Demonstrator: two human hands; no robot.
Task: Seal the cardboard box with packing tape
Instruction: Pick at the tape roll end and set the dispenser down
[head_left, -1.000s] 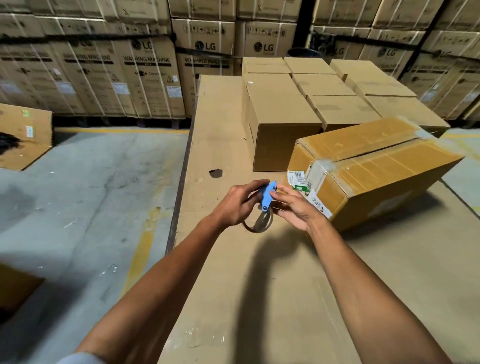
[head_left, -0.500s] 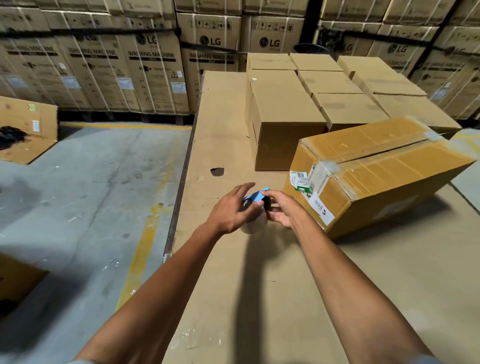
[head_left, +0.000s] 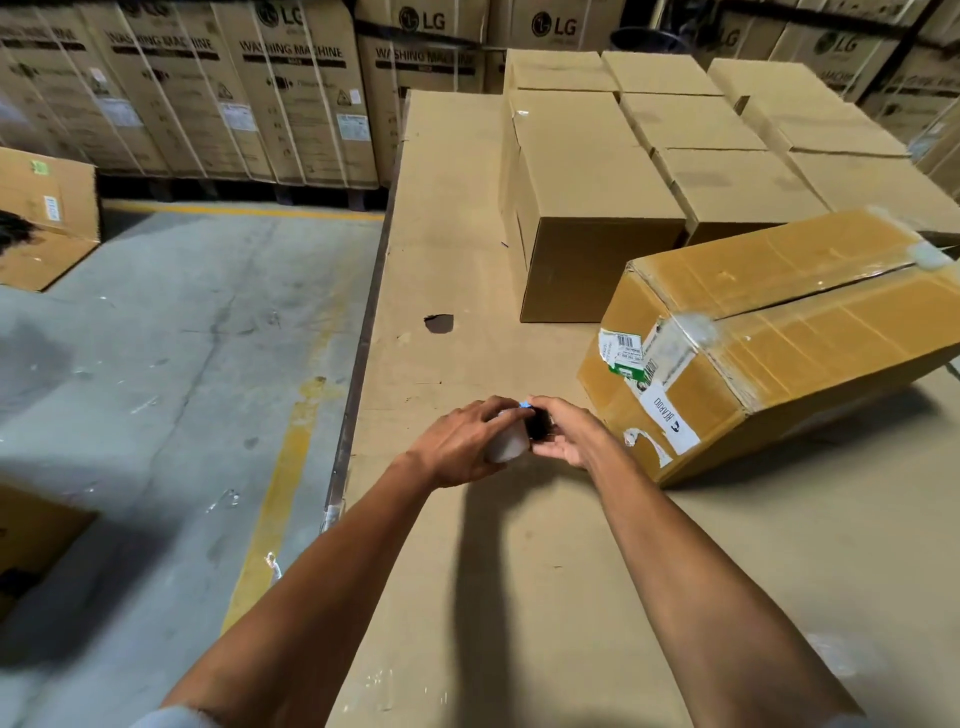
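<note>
A cardboard box (head_left: 810, 332) covered in yellowish tape, with labels on its near end, lies at an angle on the cardboard-covered table (head_left: 519, 571), right of centre. Just left of its near corner, both my hands hold a roll of clear packing tape (head_left: 508, 446) with a small blue cutter (head_left: 525, 405) on top. My left hand (head_left: 462, 447) wraps over the roll from the left. My right hand (head_left: 566, 434) grips it from the right, fingers curled on its dark centre. The roll is mostly hidden by my fingers.
Several plain closed boxes (head_left: 587, 197) stand in rows at the back of the table. A dark hole (head_left: 439, 323) marks the table surface. The table's left edge (head_left: 358, 374) drops to a concrete floor with a yellow line (head_left: 280, 493). Large LG cartons (head_left: 291, 93) line the back wall.
My hands have turned the tape roll, so the blue cutter, upright before, is now nearly covered. The camera view shifted slightly; the box has not moved.
</note>
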